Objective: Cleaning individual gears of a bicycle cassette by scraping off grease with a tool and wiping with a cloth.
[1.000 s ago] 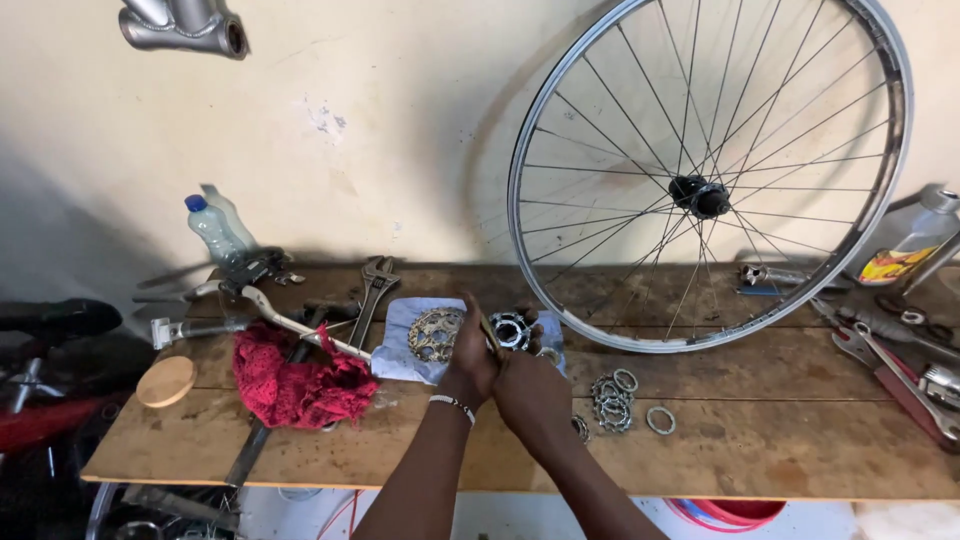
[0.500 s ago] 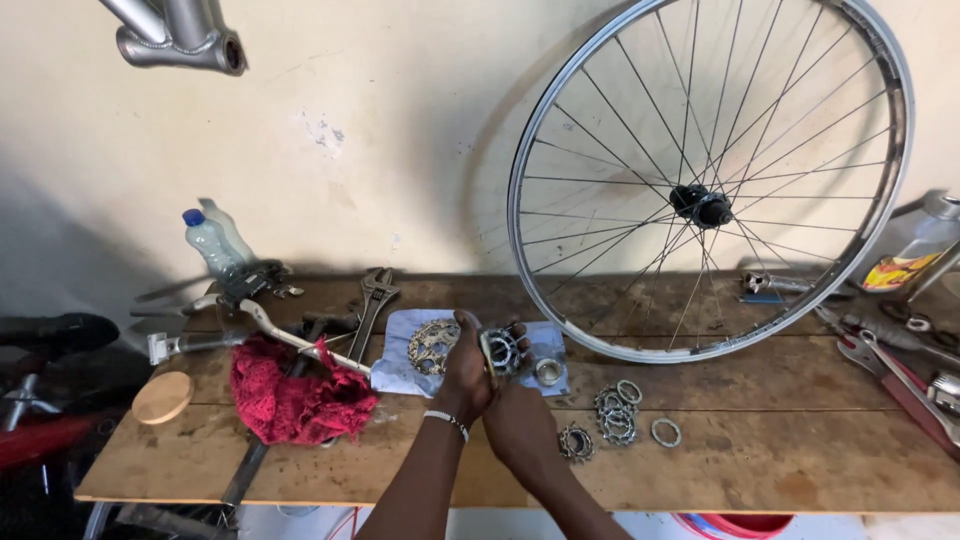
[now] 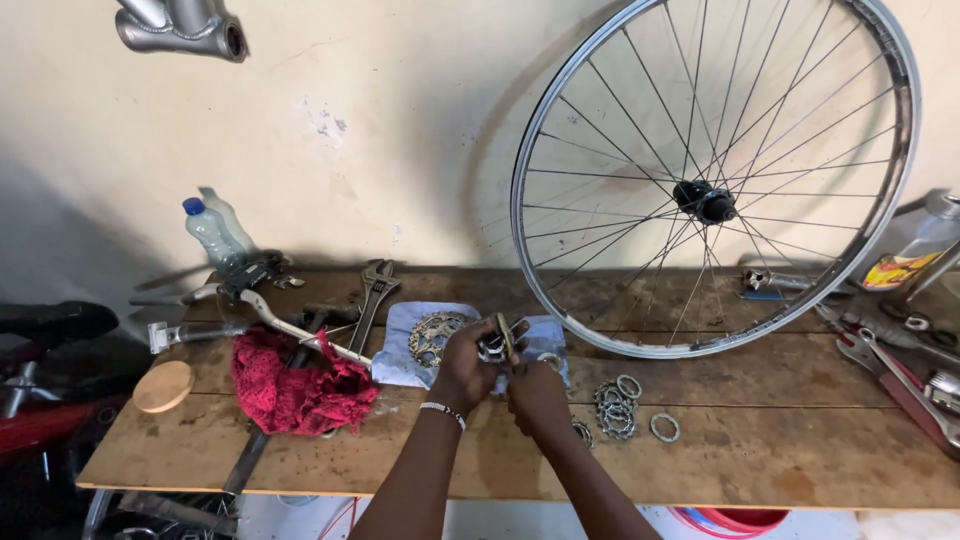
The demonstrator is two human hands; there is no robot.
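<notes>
My left hand [image 3: 468,358] is shut on a small metal bike part, a round sprocket-like piece [image 3: 494,343], held just above a pale blue cloth [image 3: 402,338]. My right hand [image 3: 536,392] is right beside it, fingers curled at the same part; what it grips is hidden. A large toothed sprocket [image 3: 432,337] lies on the cloth to the left of my hands. Loose metal rings and sprockets [image 3: 617,405] lie on the wooden bench [image 3: 760,452] to the right of my right hand.
A spoked bicycle wheel [image 3: 708,200] leans on the wall at the back right. A red rag [image 3: 295,383], an adjustable wrench [image 3: 371,292], a plastic bottle [image 3: 212,232] and a wooden disc [image 3: 163,386] sit left. Tools [image 3: 890,362] lie at far right.
My hands have stayed over the cloth, lifting the small metal part slightly; the right hand has drawn closer to the left. The view has shifted a little.
</notes>
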